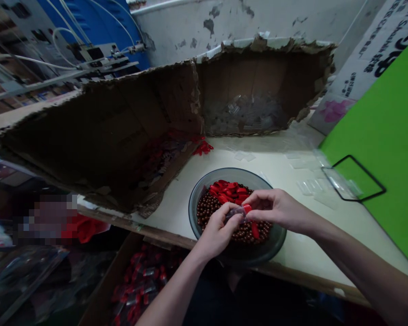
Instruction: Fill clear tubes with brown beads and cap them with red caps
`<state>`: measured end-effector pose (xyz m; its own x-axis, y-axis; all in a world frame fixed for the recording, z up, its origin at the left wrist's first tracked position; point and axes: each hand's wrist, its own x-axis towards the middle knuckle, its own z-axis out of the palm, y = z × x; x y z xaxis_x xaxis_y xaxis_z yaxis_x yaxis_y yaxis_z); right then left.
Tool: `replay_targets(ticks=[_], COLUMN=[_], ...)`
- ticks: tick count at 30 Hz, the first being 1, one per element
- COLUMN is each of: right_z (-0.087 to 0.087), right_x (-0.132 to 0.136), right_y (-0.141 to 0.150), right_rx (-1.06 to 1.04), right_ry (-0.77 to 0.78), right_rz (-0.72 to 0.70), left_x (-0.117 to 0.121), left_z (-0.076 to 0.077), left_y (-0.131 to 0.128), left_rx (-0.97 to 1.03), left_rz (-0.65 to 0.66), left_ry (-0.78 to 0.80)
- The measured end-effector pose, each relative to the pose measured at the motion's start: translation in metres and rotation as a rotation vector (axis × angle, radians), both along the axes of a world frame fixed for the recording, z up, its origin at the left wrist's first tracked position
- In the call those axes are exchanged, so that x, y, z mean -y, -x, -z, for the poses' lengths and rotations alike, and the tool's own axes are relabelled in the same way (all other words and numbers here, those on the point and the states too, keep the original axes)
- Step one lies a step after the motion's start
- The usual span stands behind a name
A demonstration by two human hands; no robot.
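Over a grey bowl my two hands meet at a small clear plastic container. My left hand is closed around its clear body. Thumb and fingers of my right hand pinch the red cap at the container's right end; I cannot tell whether it is fully seated. Under my hands the bowl holds many round brown beads, with a heap of red plastic pieces lying on top toward the back. One more red piece lies on the beads near the front.
Behind the bowl stand two torn cardboard boxes, one with red pieces, one with clear plastic parts. Clear flat pieces and a black wire frame lie at right by a green panel. Red-capped containers fill a box below.
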<state>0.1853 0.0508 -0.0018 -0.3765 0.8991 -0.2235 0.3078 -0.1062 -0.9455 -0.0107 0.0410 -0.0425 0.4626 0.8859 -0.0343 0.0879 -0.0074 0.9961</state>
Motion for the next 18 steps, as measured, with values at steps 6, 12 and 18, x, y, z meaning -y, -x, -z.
replay_targets(ticks=[6, 12, 18], right_z=[-0.0002, 0.0003, 0.0015], right_x=[0.0004, 0.0026, 0.0044], right_y=[0.0016, 0.0018, -0.0003], right_rx=[0.018, 0.034, 0.023], right_ry=[-0.014, -0.027, -0.03], right_rz=[0.009, 0.021, 0.017], left_x=[0.0019, 0.0029, 0.0011], left_z=[-0.0014, -0.0029, -0.0015], left_y=[0.0006, -0.0004, -0.0018], left_rx=[-0.035, -0.07, -0.062], left_rz=[-0.018, -0.01, 0.013], left_ry=[-0.071, -0.09, -0.09])
